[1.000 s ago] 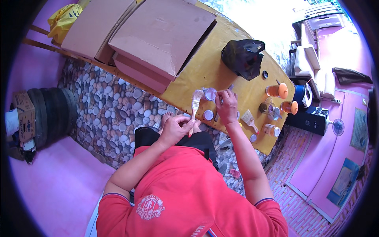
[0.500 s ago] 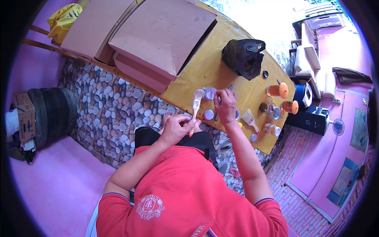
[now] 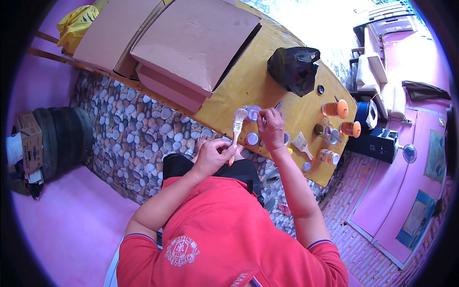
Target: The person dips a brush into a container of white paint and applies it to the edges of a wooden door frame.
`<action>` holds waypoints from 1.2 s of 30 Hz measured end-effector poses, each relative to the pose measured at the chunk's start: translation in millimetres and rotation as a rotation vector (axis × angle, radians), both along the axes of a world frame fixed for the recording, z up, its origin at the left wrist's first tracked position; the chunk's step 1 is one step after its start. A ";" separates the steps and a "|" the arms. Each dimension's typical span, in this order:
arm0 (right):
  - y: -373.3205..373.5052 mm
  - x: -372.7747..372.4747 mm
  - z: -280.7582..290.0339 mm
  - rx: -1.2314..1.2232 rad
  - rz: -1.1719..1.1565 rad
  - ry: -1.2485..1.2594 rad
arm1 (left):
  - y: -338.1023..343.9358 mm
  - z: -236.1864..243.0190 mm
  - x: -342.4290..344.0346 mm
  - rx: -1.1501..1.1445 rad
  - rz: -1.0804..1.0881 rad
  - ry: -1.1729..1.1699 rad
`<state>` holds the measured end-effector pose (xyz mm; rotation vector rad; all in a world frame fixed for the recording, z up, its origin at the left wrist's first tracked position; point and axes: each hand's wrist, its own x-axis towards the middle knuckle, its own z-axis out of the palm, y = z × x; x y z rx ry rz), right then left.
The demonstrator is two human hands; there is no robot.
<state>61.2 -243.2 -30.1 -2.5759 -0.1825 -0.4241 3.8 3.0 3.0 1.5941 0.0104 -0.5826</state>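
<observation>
Beyond the left grip (image 3: 213, 157), clamped on a paintbrush (image 3: 237, 126), stands a carton (image 3: 193, 43); the right grip (image 3: 272, 130) is unclear.

From where I steer, the counter (image 3: 248, 76) carries a left carton (image 3: 117, 36) and, just beside it, a right carton (image 3: 191, 43), both toward its left end. Right of them a bag (image 3: 293, 71) sits near the far edge, a small lid (image 3: 321, 89) just to its right. Two larger jars (image 3: 350, 129) stand at the right end, a glass (image 3: 330, 134) left of them. My left grip (image 3: 213, 155) has a brush (image 3: 236, 125) before the near edge; a second brush (image 3: 301, 142) lies left of a small jar (image 3: 327, 156) by the near right corner. My right grip (image 3: 272, 129) is just right of a pot (image 3: 254, 113).
</observation>
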 end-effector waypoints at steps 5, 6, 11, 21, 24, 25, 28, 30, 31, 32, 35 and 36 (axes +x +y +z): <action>-0.8 -14.4 5.4 -0.036 0.017 0.051 | 0.1 4.9 1.2 -0.045 -0.011 0.099; -4.1 -14.1 4.7 -0.037 0.018 0.051 | -0.3 6.3 1.5 -0.046 -0.010 0.099; -6.9 -0.6 -1.3 -0.023 -0.023 0.036 | -1.8 5.9 -0.1 -0.030 -0.010 0.061; -12.8 -11.2 2.2 -0.058 -0.015 0.084 | -2.0 4.8 -0.7 -0.012 -0.010 0.044; -10.3 0.2 -0.1 -0.050 -0.020 0.049 | -2.9 5.6 -1.4 0.032 -0.014 -0.008; -6.4 2.4 -1.0 -0.033 0.005 0.019 | -3.8 3.4 -2.4 0.031 -0.005 -0.018; -2.1 -4.5 2.7 -0.020 0.049 0.040 | -4.7 2.8 -2.6 0.013 0.011 -0.005; -2.2 -11.0 6.5 -0.023 0.068 0.092 | -5.0 5.3 -1.7 -0.005 0.019 0.019; -4.3 -12.9 8.1 -0.043 0.054 0.070 | -5.0 7.9 -0.6 -0.001 0.017 0.015; -6.5 -13.6 9.1 -0.062 0.039 0.048 | -5.1 9.2 -0.1 0.002 0.014 0.011; -13.8 -6.8 4.9 -0.087 0.009 0.030 | -4.7 9.7 -0.2 0.036 -0.022 0.024; -12.6 -2.9 3.5 -0.086 0.006 0.031 | -5.1 10.1 -0.4 0.038 -0.025 0.025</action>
